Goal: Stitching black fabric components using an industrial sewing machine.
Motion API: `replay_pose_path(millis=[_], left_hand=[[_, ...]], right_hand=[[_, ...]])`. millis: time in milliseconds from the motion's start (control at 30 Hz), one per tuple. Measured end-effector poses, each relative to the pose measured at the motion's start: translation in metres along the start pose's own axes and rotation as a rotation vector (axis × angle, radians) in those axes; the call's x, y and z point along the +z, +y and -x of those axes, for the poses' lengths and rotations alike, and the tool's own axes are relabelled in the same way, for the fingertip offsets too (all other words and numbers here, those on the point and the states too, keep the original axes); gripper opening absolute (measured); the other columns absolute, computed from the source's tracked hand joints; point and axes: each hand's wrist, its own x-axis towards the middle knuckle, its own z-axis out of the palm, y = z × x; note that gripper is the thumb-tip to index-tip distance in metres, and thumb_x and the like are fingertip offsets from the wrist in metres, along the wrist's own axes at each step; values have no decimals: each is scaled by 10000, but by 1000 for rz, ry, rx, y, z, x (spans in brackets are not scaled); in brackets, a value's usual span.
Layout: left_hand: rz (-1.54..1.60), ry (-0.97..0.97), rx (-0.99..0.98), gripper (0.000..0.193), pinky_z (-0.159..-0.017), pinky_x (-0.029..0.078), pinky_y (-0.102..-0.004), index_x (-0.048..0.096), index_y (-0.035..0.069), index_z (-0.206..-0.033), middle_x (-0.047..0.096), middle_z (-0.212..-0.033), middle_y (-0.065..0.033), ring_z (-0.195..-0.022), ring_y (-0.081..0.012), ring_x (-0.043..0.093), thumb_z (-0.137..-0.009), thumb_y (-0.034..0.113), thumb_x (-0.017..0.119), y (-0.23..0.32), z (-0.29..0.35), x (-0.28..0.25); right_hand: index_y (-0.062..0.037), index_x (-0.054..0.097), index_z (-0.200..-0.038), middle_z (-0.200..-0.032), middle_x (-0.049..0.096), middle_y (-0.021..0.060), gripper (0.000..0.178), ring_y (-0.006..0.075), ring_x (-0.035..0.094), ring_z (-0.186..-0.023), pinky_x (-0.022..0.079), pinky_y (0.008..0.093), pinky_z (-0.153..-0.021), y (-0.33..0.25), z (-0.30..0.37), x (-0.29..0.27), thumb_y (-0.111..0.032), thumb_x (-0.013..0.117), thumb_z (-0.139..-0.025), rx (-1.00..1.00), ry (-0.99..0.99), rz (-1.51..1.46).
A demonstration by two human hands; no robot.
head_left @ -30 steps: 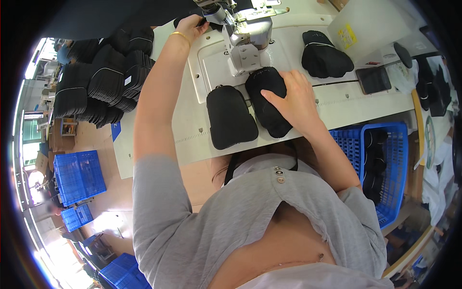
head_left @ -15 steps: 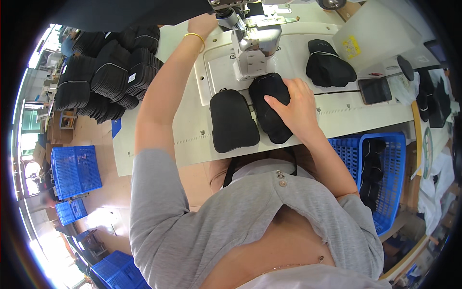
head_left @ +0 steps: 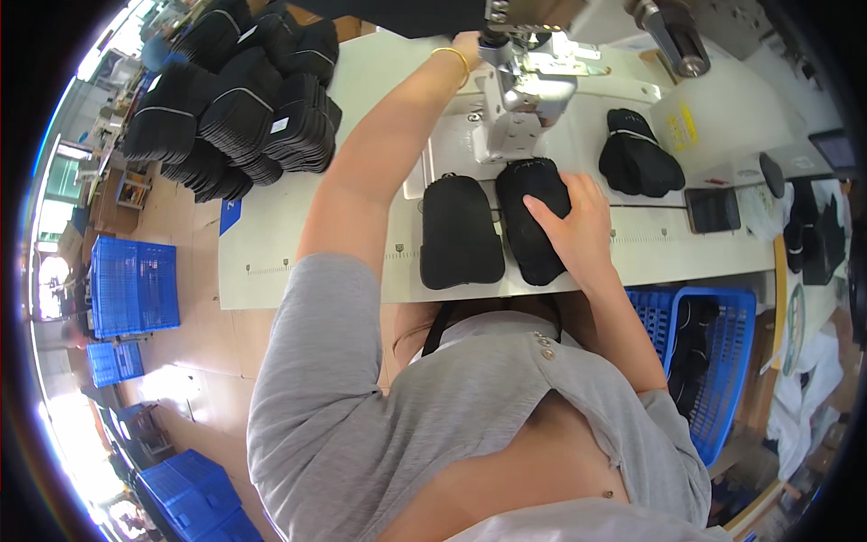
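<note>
My right hand (head_left: 587, 226) grips the right side of a rounded, thick black fabric piece (head_left: 531, 230), its thumb on top and its fingers along the edge. That piece lies on the white table just in front of the sewing machine head (head_left: 526, 104). A similar black fabric piece (head_left: 461, 233) lies to its left, touched by neither hand. My left arm, with a yellow bracelet (head_left: 459, 61) on the wrist, stretches to the far side of the machine. Only a bit of my left hand (head_left: 467, 45) shows there; its fingers are hidden behind the machine.
Banded stacks of black fabric pieces (head_left: 239, 108) are heaped at the table's far left. Right of the machine lie another banded black bundle (head_left: 639, 158) and a dark phone (head_left: 713, 210). A blue basket (head_left: 736, 361) with black pieces stands below the table's right end; blue crates (head_left: 135, 287) stand at left.
The view has shifted, moving most table things lower or to the right. My left hand has gone farther behind the machine. My right hand keeps its hold on the black fabric piece.
</note>
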Motion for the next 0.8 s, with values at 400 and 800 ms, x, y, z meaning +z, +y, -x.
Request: replay_pose_path(millis=[400,800], left_hand=[[-113,447,-102,499,-860,518,-414,619,7,-1217,672,-1053,-152,-972,-298,661,-834,276,791,104,192,-31],[-673,304,55,669,-1001,468,-440,544,-4,-1272,554,-1275,-199,-1172,-392,567,-769,312,851,193,297,-5]], right_hand=[[30,616,-1151,-1071,630,160,424,345,600,-1039,437,435,-917,4,8,4,-246,771,-869,-51,104,-6],[-26,651,-1003,-1008,649,105,116,308,612,-957,447,433,-846,-3,-1,-6,-38,688,-894,-284,378,44]])
